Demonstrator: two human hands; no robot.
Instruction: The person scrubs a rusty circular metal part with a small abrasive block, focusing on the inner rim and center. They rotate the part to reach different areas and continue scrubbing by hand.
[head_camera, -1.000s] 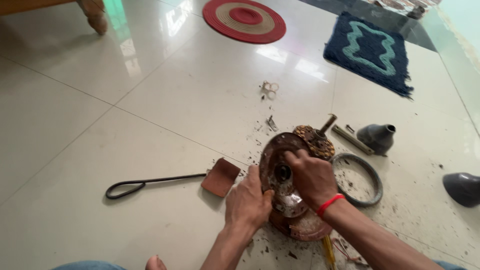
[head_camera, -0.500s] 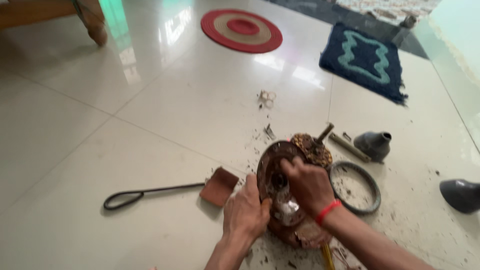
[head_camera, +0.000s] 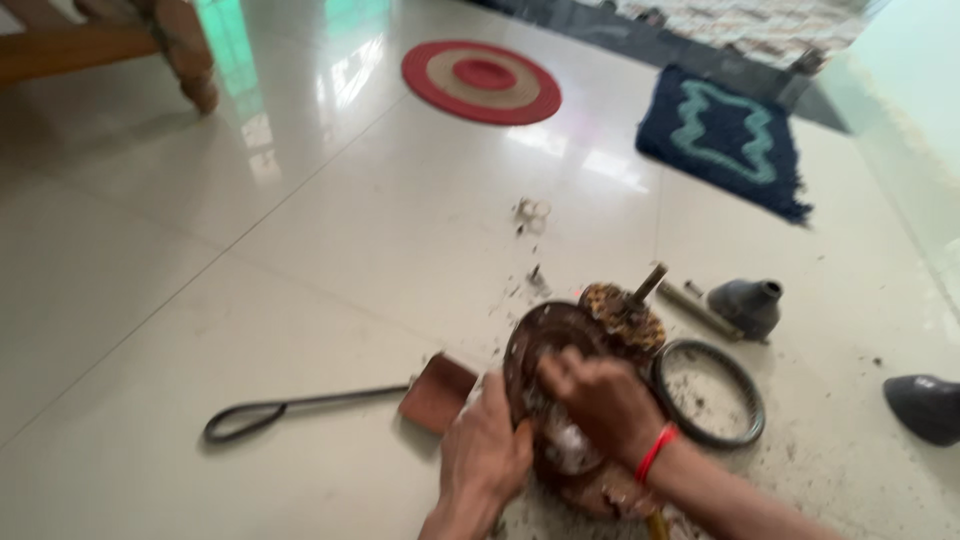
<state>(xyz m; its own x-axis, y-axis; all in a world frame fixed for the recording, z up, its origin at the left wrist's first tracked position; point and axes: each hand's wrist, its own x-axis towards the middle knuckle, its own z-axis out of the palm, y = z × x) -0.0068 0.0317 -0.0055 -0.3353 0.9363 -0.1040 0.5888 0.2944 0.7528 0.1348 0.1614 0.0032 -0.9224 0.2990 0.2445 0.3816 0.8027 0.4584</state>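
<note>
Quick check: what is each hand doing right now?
Left hand: closed against the edge of the rusty brown round metal housing.
Right hand: fingers curled inside the housing; what they grip cannot be told.

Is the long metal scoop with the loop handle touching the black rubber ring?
Apart. The head view shows the metal scoop lying left of the hands, the black rubber ring to their right, with the round rusty motor part between them.

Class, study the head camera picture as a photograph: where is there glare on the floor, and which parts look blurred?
Head view: window light glares off the glossy tiled floor, strongest beside the round red mat. Motion blur smears both hands, the left hand and right hand, and the rusty round part they grip. The long-handled scoop and black ring read a little clearer, with soft shadows.
</note>
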